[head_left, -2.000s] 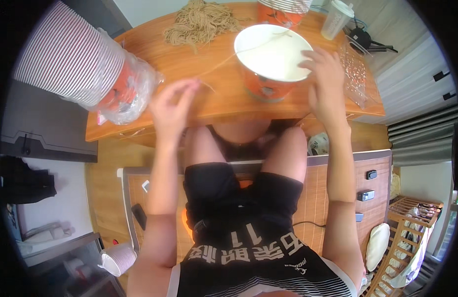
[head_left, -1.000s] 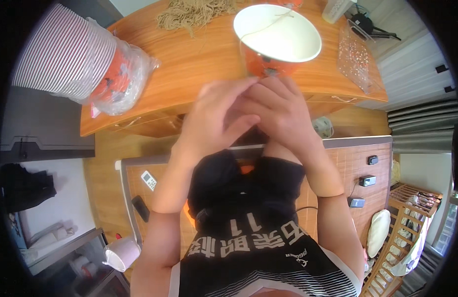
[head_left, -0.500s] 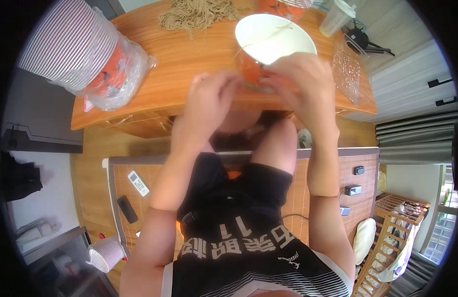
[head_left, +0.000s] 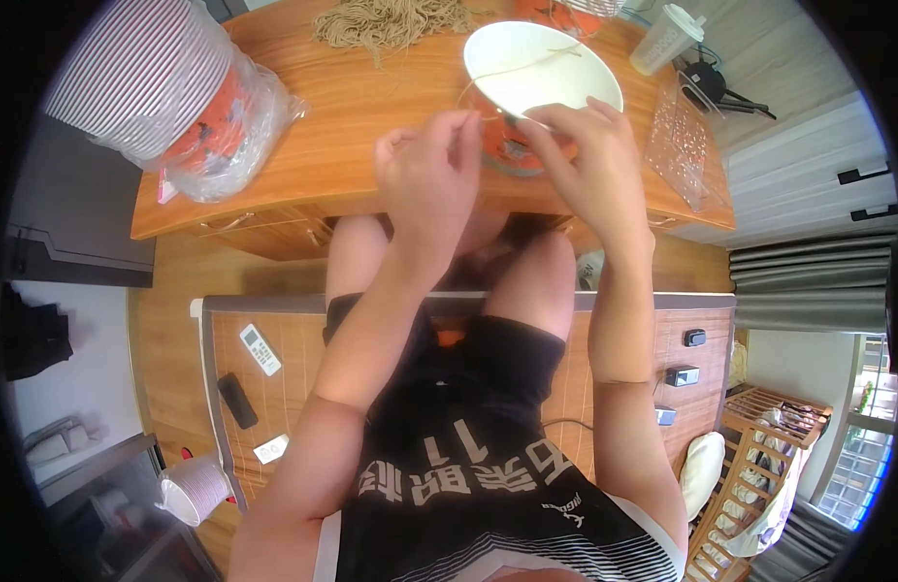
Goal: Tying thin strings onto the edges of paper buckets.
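A large paper bucket (head_left: pixel 512 145), white inside and orange outside, stands on the desk in front of me. A thin tan string (head_left: pixel 526 68) crosses its mouth and drops over the left rim toward my left hand (head_left: pixel 431 170). That hand is closed, with thumb and forefinger pinched on the string just left of the bucket. At the bucket's near rim is my right hand (head_left: pixel 594 165), thumb and forefinger tips brought together. What lies between those tips is too small to make out.
A pile of tan strings (head_left: pixel 395 24) lies at the desk's back. Nested buckets (head_left: pixel 138 82) in clear plastic stand at left. At right are a lidded cup (head_left: pixel 665 41) and a clear plastic bag (head_left: pixel 677 145). A remote (head_left: pixel 261 349) and a phone (head_left: pixel 237 401) rest beside me.
My left hand has moved slightly right and up, close to the bucket's left side. My right hand has shifted slightly at the near rim. The bucket stays put.
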Motion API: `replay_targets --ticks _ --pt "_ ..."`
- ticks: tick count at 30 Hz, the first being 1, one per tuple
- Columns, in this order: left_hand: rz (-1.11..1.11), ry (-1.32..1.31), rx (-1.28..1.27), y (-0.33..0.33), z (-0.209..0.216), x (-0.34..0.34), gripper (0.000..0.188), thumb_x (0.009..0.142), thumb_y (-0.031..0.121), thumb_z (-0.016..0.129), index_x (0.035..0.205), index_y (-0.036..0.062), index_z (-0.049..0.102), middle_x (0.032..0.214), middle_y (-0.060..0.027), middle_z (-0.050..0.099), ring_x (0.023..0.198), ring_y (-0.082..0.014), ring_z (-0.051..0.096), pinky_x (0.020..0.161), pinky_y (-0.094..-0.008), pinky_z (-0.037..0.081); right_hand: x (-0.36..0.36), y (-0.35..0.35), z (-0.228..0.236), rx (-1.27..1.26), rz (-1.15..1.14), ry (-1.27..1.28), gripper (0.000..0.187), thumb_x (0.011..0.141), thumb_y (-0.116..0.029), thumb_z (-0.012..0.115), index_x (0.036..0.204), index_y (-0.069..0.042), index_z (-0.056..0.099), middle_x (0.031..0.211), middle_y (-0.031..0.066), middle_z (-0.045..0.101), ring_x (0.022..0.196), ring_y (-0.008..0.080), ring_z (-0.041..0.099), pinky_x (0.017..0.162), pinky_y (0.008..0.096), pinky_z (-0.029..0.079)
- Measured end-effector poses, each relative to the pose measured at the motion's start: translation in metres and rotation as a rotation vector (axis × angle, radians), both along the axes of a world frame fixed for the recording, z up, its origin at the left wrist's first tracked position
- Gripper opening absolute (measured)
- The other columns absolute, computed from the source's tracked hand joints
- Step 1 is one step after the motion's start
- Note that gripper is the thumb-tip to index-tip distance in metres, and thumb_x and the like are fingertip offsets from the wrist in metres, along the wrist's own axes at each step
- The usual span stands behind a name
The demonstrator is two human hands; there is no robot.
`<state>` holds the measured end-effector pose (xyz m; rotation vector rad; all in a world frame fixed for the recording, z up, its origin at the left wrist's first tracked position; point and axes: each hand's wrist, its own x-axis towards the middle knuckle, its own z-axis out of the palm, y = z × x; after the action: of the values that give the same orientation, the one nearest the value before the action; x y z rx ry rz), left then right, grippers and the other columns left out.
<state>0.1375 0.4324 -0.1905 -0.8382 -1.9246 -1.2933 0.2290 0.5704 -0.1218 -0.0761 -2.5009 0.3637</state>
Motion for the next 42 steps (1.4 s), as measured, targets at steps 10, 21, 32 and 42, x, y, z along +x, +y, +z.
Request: replay_targets --ticks 10,21,32,42 --pt "0.018 -0.038 0.001 0.004 -0.001 -0.004 0.007 0.092 0.020 0.071 0.091 0.0127 0.070 0.068 -0.0014 0.070 0.057 -0.0175 0.062 0.079 -0.0324 0.043 -0.003 -0.002 -0.001 0.015 0.005 0.015 0.020 0.091 -0.026 0.068 0.091 -0.008 0.076 0.076 0.0108 0.071 0.073 0.0299 0.066 0.100 0.0446 0.045" --pt "0.054 -0.029 -0.028 0.006 -0.005 -0.008 0.010 0.093 0.022 0.071 0.091 0.0123 0.071 0.075 0.0031 0.074 0.057 -0.0113 0.063 0.079 -0.0297 0.042 -0.004 -0.005 0.002 0.005 0.010 0.030 0.018 0.089 -0.024 0.070 0.088 -0.007 0.076 0.073 0.0133 0.069 0.068 0.0329 0.065 0.096 0.0448 0.049" --pt "0.008 -0.067 -0.020 0.011 -0.005 -0.005 0.010 0.095 0.023 0.069 0.092 0.0145 0.073 0.073 0.0055 0.074 0.055 -0.0101 0.061 0.081 -0.0302 0.040 -0.018 0.015 0.022 -0.060 -0.003 -0.102 0.025 0.096 -0.024 0.056 0.104 -0.007 0.073 0.084 0.0150 0.072 0.080 0.0373 0.067 0.089 0.0406 0.051" --pt "-0.003 -0.072 -0.025 0.009 -0.006 -0.008 0.010 0.094 0.024 0.070 0.090 0.0145 0.072 0.068 0.0048 0.071 0.055 -0.0102 0.059 0.081 -0.0307 0.039 -0.053 0.037 0.050 -0.031 0.378 -0.641 0.021 0.095 -0.018 0.060 0.104 0.000 0.068 0.088 0.0125 0.069 0.077 0.0198 0.060 0.075 0.0340 0.050"
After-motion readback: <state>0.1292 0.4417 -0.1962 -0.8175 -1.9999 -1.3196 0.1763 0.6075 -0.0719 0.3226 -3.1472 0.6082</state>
